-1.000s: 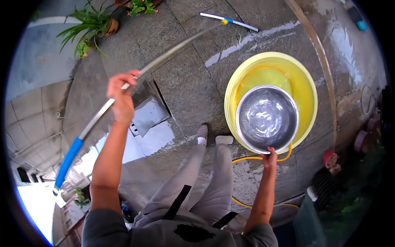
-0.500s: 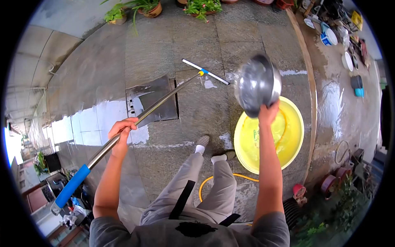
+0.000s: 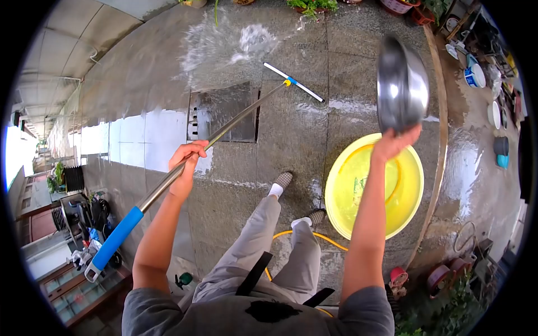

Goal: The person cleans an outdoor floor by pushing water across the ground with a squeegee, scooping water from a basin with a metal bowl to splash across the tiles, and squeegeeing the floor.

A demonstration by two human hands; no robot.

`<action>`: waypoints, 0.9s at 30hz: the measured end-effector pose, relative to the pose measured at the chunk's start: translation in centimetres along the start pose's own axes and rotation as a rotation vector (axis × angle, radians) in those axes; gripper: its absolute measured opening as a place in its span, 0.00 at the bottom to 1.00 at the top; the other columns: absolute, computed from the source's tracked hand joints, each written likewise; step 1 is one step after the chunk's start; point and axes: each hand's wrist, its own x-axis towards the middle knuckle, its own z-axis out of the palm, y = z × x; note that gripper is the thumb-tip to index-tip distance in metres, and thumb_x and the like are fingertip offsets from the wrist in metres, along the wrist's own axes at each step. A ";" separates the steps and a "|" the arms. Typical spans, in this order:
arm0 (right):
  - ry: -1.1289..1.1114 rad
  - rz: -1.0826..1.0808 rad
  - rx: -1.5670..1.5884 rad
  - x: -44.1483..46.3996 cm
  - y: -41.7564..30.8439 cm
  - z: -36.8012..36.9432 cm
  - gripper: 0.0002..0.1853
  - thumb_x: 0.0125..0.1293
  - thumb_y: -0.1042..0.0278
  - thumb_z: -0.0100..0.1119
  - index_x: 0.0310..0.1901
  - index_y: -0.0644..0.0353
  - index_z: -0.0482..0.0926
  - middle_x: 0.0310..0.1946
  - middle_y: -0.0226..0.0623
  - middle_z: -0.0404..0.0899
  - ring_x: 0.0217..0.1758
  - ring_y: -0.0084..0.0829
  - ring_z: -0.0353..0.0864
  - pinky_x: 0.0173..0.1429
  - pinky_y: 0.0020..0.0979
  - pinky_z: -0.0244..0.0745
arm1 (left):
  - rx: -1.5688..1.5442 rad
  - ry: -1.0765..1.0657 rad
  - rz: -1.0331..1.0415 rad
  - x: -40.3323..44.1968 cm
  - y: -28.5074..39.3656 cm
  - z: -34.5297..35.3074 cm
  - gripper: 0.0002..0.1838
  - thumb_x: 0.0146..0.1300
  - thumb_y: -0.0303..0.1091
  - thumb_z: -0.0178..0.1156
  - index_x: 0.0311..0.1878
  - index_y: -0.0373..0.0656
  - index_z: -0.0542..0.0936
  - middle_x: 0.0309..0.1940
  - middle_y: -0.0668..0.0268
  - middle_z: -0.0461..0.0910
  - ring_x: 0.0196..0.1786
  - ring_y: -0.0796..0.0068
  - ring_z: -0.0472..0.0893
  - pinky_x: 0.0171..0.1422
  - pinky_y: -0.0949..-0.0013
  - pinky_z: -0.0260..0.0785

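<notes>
My left hand [image 3: 188, 162] is wrapped round the metal pole of a floor squeegee [image 3: 244, 115], whose blue grip slants down to the lower left. The squeegee's blade [image 3: 293, 82] rests on the wet paving ahead of my feet. In my right hand [image 3: 395, 143] is a shiny steel basin [image 3: 400, 84], held by its rim and tipped on its side. Below that arm stands a big yellow tub [image 3: 416, 193] with water and a yellow hose loop inside. A burst of water [image 3: 241, 45] splashes over the paving at the far left.
A dark floor plate [image 3: 230, 109] with a slotted edge lies under the pole. The yellow hose [image 3: 322, 236] runs past my feet to the tub. Potted plants [image 3: 311, 5] line the far edge. Buckets [image 3: 474, 76] and clutter stand at the right, past a low ridge.
My right hand has swung the steel basin up and to the right, away from above the tub. Water now splashes across the far paving. My left hand still holds the squeegee pole.
</notes>
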 end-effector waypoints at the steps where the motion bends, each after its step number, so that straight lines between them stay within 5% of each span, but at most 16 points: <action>1: 0.044 0.115 -0.095 -0.9 3.0 -2.2 0.46 0.56 0.91 0.54 0.74 0.54 0.46 0.72 0.46 0.51 0.74 0.45 0.56 0.77 0.43 0.56 | 0.006 0.015 0.006 -0.3 -0.1 0.8 0.06 0.66 0.22 0.46 0.42 0.36 0.73 0.38 0.60 0.79 0.56 0.65 0.76 0.58 0.66 0.67; 4: 0.069 0.292 -0.285 -3.5 16.8 -8.8 0.41 0.63 0.81 0.54 0.74 0.61 0.45 0.70 0.53 0.56 0.71 0.49 0.62 0.76 0.46 0.59 | -0.001 0.075 0.020 -0.9 -1.4 3.3 0.07 0.66 0.22 0.45 0.42 0.36 0.73 0.37 0.60 0.78 0.55 0.65 0.77 0.58 0.65 0.66; 7: -0.044 0.693 -0.344 -7.2 29.3 -15.4 0.37 0.65 0.71 0.56 0.72 0.63 0.49 0.69 0.60 0.55 0.67 0.54 0.66 0.68 0.48 0.68 | -0.030 0.142 0.028 -1.3 -2.6 5.2 0.07 0.65 0.21 0.44 0.41 0.37 0.72 0.35 0.61 0.77 0.54 0.64 0.77 0.59 0.64 0.66; 9: -0.027 0.848 -0.546 -10.7 36.6 -18.0 0.37 0.62 0.60 0.59 0.69 0.62 0.55 0.64 0.64 0.64 0.61 0.58 0.72 0.63 0.55 0.68 | -0.027 0.164 0.058 -1.0 -3.2 6.3 0.08 0.64 0.21 0.43 0.41 0.37 0.72 0.34 0.61 0.76 0.54 0.64 0.77 0.58 0.63 0.66; 14: 0.113 0.898 -0.912 -18.6 46.1 -17.7 0.35 0.65 0.54 0.54 0.69 0.59 0.54 0.54 0.59 0.72 0.54 0.56 0.76 0.54 0.50 0.74 | -0.028 0.211 0.095 -1.8 -4.2 7.0 0.09 0.64 0.26 0.41 0.41 0.38 0.72 0.32 0.62 0.73 0.53 0.61 0.76 0.61 0.61 0.64; 17: 0.026 1.006 -0.720 -20.7 45.8 -15.1 0.34 0.66 0.55 0.53 0.69 0.58 0.55 0.55 0.61 0.71 0.54 0.56 0.76 0.52 0.52 0.74 | -0.042 0.238 0.093 -2.6 -5.2 6.8 0.09 0.64 0.25 0.41 0.41 0.38 0.72 0.33 0.61 0.73 0.54 0.60 0.75 0.61 0.60 0.64; 18: 0.076 0.957 -0.595 -21.9 48.1 -15.2 0.30 0.64 0.63 0.53 0.67 0.59 0.58 0.54 0.56 0.72 0.53 0.53 0.77 0.49 0.51 0.78 | -0.030 0.237 0.093 -2.9 -5.4 6.8 0.09 0.65 0.26 0.41 0.42 0.38 0.71 0.33 0.61 0.72 0.55 0.59 0.75 0.62 0.59 0.64; 22: 0.284 1.552 0.411 -25.0 54.0 -15.5 0.23 0.57 0.78 0.54 0.56 0.65 0.68 0.50 0.46 0.74 0.49 0.47 0.78 0.52 0.46 0.83 | -0.022 0.185 0.154 -4.1 -6.5 7.0 0.09 0.66 0.28 0.41 0.42 0.38 0.71 0.34 0.61 0.72 0.56 0.58 0.74 0.65 0.56 0.62; 27: 0.187 1.583 0.860 -29.2 55.1 -14.1 0.16 0.59 0.79 0.53 0.50 0.70 0.73 0.49 0.49 0.76 0.50 0.47 0.79 0.56 0.45 0.81 | -0.061 0.224 0.094 -6.3 -8.1 6.8 0.11 0.64 0.25 0.39 0.42 0.37 0.71 0.35 0.60 0.73 0.58 0.58 0.74 0.65 0.55 0.63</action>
